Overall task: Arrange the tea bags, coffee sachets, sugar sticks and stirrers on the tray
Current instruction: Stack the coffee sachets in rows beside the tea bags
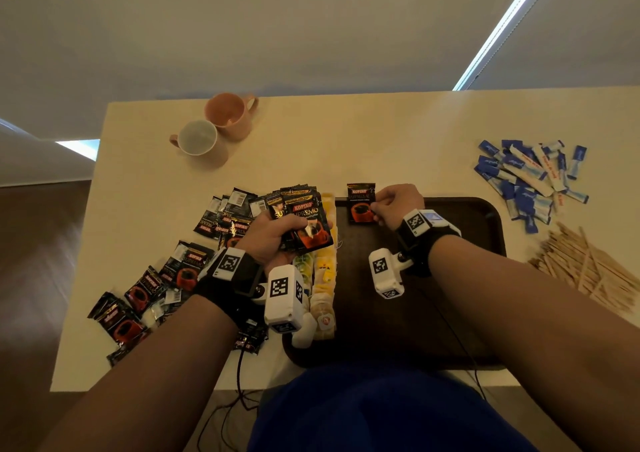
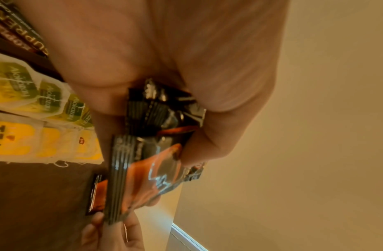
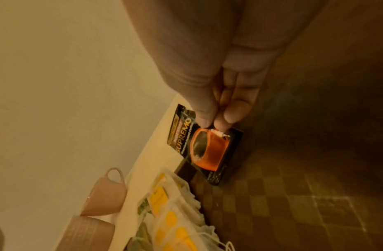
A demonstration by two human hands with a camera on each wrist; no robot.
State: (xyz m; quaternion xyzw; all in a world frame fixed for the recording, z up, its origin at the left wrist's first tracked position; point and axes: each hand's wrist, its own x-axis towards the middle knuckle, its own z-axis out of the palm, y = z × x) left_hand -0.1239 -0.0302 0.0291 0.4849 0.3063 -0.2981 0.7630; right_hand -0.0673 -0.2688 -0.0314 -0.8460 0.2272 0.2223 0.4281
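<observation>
— Left hand (image 1: 273, 233) gripping a fanned stack of coffee sachets (image 1: 304, 219) above tray (image 1: 467, 313)?
— Yes. Right hand (image 1: 398, 205) pinching one sachet (image 1: 360, 203) by its edge at tray's far rim.
— Handling?
— Light, slick, floppy; best pinched at a seam.

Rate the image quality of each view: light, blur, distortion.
Head view: dim and warm, wide-angle bending of the table edge, bright ceiling light strip. Left wrist view: palm and held coffee sachets blurred. Right wrist view: hand soft, single sachet print readable, tray dark and noisy.
</observation>
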